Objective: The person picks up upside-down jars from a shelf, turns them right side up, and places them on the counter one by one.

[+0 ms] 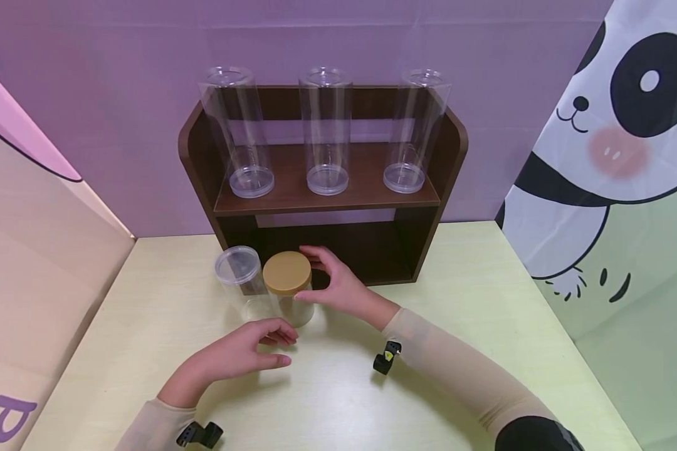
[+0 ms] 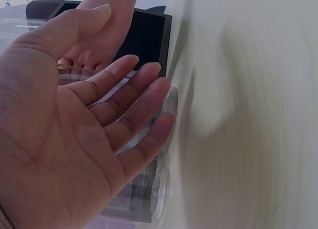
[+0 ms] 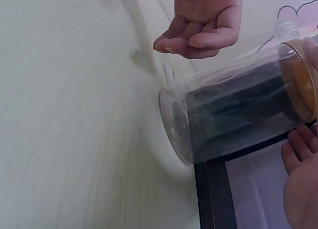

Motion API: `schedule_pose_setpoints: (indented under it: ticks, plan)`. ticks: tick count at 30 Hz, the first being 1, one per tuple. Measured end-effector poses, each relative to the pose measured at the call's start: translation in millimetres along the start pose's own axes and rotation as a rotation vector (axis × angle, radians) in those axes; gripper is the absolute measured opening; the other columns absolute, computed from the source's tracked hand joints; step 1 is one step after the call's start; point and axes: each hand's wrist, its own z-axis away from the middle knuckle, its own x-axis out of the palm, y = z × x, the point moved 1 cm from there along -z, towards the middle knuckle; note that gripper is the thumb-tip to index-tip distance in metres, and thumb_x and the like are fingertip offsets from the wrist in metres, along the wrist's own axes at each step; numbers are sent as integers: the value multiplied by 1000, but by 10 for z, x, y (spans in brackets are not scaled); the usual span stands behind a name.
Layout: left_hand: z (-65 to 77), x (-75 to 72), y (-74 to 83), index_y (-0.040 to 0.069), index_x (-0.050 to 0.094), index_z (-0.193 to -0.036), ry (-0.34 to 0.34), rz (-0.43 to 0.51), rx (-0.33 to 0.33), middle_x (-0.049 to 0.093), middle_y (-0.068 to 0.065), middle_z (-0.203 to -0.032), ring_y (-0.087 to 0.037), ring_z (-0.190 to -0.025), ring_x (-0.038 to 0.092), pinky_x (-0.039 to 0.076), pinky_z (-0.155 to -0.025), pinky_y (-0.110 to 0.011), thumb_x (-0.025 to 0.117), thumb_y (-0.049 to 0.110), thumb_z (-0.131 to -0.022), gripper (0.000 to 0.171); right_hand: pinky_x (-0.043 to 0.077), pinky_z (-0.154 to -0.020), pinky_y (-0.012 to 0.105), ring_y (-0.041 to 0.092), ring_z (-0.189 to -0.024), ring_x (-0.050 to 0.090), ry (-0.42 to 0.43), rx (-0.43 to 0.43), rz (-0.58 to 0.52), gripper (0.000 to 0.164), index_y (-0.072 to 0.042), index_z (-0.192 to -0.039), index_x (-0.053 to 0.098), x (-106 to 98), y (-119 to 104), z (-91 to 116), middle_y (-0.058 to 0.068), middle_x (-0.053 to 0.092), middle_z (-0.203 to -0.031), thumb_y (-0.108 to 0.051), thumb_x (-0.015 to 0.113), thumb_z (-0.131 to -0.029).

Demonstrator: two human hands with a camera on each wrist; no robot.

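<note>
Near centre, right hand pinches tan-lidded jar, seemingly to steady it; lower left, left hand has fingers parted, empty

lower left: beige left sleeve showed | lower right: beige right sleeve met black cloth | wrist devices were black

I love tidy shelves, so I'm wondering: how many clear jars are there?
5 in view. The left jar, middle jar and right jar stand on the upper shelf; the clear-lidded jar and tan-lidded jar stand on the table in front.
</note>
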Motion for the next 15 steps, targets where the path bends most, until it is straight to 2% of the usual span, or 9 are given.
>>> schedule_pose_setpoints:
  ticks: [7, 15]
  plan:
    - [-8, -2, -9, 3, 68, -134, 2, 8, -16, 73, -7, -129, -33, -124, 69, 56, -111, -52, 82, 30, -102, 44, 48, -121, 36, 23, -140, 58, 43, -84, 13, 71, -5, -155, 53, -215, 41, 145, 9, 58, -152, -5, 89, -94]
    - [-13, 0, -3, 3, 68, -134, 4, 0, -9, 73, -7, -128, -34, -123, 69, 56, -111, -52, 83, 30, -102, 44, 57, -109, 43, 27, -124, 66, 203, -97, 107, 42, -4, -136, 69, -585, 60, 415, 10, 69, -133, -6, 86, -97]
